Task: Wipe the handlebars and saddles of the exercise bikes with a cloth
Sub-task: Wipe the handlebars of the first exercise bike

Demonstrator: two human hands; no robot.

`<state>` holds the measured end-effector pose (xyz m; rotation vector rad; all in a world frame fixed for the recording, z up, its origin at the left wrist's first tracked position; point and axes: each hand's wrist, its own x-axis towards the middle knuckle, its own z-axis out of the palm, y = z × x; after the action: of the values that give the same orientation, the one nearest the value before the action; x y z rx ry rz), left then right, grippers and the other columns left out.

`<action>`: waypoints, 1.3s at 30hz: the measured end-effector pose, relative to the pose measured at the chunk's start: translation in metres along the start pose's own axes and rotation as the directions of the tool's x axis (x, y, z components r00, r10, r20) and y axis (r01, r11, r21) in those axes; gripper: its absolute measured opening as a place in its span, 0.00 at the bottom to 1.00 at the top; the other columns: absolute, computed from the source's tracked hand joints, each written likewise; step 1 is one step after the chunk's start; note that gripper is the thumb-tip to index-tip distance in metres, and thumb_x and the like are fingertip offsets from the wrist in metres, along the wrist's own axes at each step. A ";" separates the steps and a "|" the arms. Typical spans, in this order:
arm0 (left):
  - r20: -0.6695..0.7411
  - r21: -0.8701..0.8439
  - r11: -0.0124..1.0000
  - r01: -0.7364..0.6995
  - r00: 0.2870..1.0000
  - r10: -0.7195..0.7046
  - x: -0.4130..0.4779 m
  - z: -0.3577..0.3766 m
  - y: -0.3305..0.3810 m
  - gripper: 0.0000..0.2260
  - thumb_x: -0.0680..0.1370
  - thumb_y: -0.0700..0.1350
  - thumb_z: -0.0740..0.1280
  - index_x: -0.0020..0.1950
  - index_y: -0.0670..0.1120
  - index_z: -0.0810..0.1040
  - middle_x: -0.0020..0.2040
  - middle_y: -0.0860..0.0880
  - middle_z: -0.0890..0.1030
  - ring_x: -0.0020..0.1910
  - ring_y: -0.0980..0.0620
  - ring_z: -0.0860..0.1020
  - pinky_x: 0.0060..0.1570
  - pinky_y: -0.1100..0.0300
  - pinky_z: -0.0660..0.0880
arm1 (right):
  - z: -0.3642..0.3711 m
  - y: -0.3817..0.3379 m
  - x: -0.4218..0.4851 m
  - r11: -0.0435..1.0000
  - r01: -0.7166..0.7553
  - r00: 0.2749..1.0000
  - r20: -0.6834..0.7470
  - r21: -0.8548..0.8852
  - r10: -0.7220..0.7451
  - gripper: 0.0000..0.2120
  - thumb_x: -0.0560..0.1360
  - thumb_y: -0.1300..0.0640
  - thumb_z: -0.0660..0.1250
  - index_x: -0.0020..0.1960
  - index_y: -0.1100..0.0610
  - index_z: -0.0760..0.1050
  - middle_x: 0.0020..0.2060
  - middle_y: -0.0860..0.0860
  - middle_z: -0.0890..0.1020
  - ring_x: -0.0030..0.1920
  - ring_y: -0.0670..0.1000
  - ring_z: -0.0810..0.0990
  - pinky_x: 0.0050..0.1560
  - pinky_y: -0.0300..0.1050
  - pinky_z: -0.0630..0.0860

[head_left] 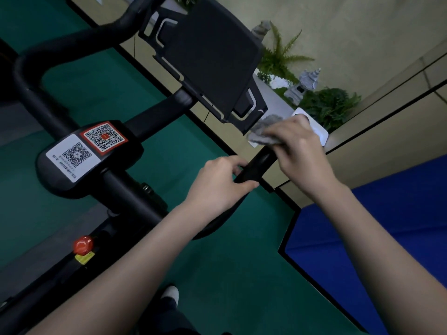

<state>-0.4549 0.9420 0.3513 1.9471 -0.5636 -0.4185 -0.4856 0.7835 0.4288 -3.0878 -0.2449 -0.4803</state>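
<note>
A black exercise bike fills the left and middle of the head view. Its right handlebar grip (256, 165) runs up toward the right. My left hand (217, 184) is closed around the lower part of that grip. My right hand (297, 151) presses a grey cloth (263, 131) onto the grip's upper end. The far handlebar loop (31, 76) curves along the left side. No saddle is in view.
A black tablet holder (212, 56) stands above the bar. Two QR-code stickers sit on the central console (84, 153), and a red knob (83, 245) lies lower left. A blue mat (387, 226) lies right, and plants with stone lanterns (302, 85) line the wall.
</note>
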 end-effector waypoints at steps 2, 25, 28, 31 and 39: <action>0.005 0.002 1.000 -0.004 1.000 0.004 0.000 0.001 -0.001 0.17 0.71 0.56 0.72 0.59 0.56 0.78 0.43 0.60 0.76 0.38 0.59 0.72 0.38 0.64 0.68 | 0.000 0.012 0.003 0.998 -0.052 0.989 -0.139 -0.030 0.048 0.10 0.72 0.71 0.65 0.51 0.66 0.79 0.46 0.58 0.82 0.48 0.60 0.74 0.50 0.37 0.62; -0.013 -0.009 1.000 -0.020 1.000 0.020 -0.006 -0.002 -0.001 0.19 0.70 0.56 0.72 0.60 0.57 0.78 0.45 0.63 0.76 0.46 0.66 0.73 0.41 0.80 0.66 | 0.021 0.009 0.005 0.822 -0.351 0.627 -0.540 0.447 0.561 0.12 0.74 0.69 0.63 0.54 0.60 0.79 0.47 0.41 0.76 0.54 0.48 0.71 0.53 0.37 0.68; -0.010 -0.008 1.000 -0.024 1.000 0.024 -0.006 -0.002 -0.001 0.18 0.70 0.57 0.72 0.59 0.58 0.78 0.45 0.63 0.76 0.46 0.66 0.73 0.42 0.80 0.66 | -0.009 0.044 0.023 0.730 -0.500 0.763 -0.163 0.466 0.626 0.08 0.78 0.61 0.63 0.54 0.56 0.78 0.46 0.45 0.79 0.51 0.46 0.75 0.52 0.40 0.71; -0.010 -0.008 0.999 -0.036 0.999 0.036 -0.005 -0.001 -0.001 0.17 0.70 0.56 0.72 0.58 0.58 0.78 0.46 0.62 0.77 0.49 0.70 0.70 0.41 0.81 0.65 | -0.026 0.066 0.030 0.588 -0.528 0.816 0.174 0.613 0.551 0.04 0.78 0.60 0.63 0.47 0.55 0.77 0.42 0.46 0.78 0.44 0.43 0.77 0.51 0.41 0.72; -0.023 -0.002 1.000 -0.030 0.999 0.030 -0.005 0.000 -0.002 0.17 0.69 0.56 0.72 0.58 0.59 0.78 0.46 0.63 0.77 0.47 0.70 0.71 0.42 0.80 0.65 | 0.038 0.025 -0.019 0.190 -0.244 0.502 -0.044 0.951 0.863 0.09 0.80 0.63 0.59 0.58 0.60 0.75 0.52 0.54 0.81 0.54 0.49 0.80 0.58 0.45 0.76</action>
<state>-0.4586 0.9451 0.3496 1.9360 -0.5767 -0.3772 -0.4880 0.7566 0.3873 -1.5842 0.5955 -0.8693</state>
